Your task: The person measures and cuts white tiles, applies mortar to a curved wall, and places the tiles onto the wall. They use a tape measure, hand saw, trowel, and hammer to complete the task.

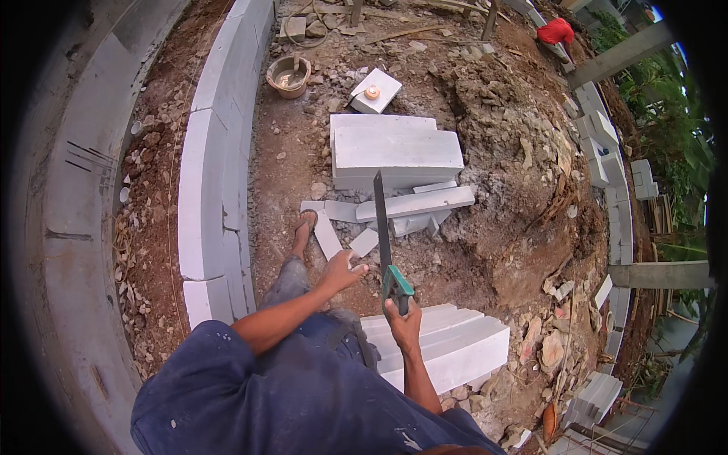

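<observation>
Rough brown soil [493, 262], full of stones & rubble, runs btwn a white block wall [205, 189] on my L and a lower row of blocks [621, 231] far over on the R. My R hand [403, 322] is closed round the green handle [399, 281] of a handsaw [384, 227], dark blade pointing fwd. It crosses my view of a long white slab [428, 202], tip nr the front edge of a stack of big blocks [398, 152]; can't tell if it's touching. My L hand [341, 273] is in the air just L of the saw, half open, fingers loosely bent. Flat white offcuts [327, 233] lie past it, my L foot [301, 236] just beside. More long blocks [455, 349] sit by my R forearm [418, 375]. Further up: brown bucket [287, 92] w/ grey stuff inside, & a co-worker [556, 32] in a red top, bent over, top R.
</observation>
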`<state>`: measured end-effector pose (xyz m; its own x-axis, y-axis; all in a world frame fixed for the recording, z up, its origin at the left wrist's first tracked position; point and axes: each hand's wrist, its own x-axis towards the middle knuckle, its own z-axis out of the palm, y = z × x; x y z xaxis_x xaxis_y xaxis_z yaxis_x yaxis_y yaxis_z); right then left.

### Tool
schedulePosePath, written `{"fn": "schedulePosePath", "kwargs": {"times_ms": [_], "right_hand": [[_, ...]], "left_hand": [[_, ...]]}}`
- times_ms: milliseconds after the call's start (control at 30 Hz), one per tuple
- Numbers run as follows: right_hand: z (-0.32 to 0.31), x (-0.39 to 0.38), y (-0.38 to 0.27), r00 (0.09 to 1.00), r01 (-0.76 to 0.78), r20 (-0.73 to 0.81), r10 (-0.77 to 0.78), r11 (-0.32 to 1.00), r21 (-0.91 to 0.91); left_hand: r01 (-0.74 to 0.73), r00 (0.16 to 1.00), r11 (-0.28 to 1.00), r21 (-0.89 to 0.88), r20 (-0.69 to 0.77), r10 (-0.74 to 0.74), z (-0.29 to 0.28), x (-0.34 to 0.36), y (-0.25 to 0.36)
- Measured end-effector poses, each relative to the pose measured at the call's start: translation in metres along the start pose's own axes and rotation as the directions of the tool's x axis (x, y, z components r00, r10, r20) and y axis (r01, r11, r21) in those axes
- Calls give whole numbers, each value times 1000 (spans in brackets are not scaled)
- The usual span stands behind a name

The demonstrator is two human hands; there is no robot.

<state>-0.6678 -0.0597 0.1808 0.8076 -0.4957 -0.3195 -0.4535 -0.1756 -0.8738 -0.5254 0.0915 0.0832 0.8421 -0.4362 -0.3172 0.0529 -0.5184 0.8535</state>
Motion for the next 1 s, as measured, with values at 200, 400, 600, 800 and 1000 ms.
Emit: {"fn": "schedulePosePath", "kwargs": {"times_ms": [200,400,600,800,1000], "right_hand": [[20,82,-25,953,-127,-276,127,992,17],[54,202,-42,872,-316,-348,344,939,137],[90,293,-20,864,-311,-396,310,948,65],[82,368,-29,900,-298,-344,267,954,-40],[72,412,-7,940,-265,-252,230,957,-115]], "left_hand": [[-40,981,843,536,182,-70,-54,178,-51],[47,988,760,649,83,-132,-42,378,-107],[-306,942,620,722,324,88,-35,447,-170],[-381,900,622,684,429,78,-52,481,-177],[-388,901,650,654,418,118,-89,523,-175]]}}
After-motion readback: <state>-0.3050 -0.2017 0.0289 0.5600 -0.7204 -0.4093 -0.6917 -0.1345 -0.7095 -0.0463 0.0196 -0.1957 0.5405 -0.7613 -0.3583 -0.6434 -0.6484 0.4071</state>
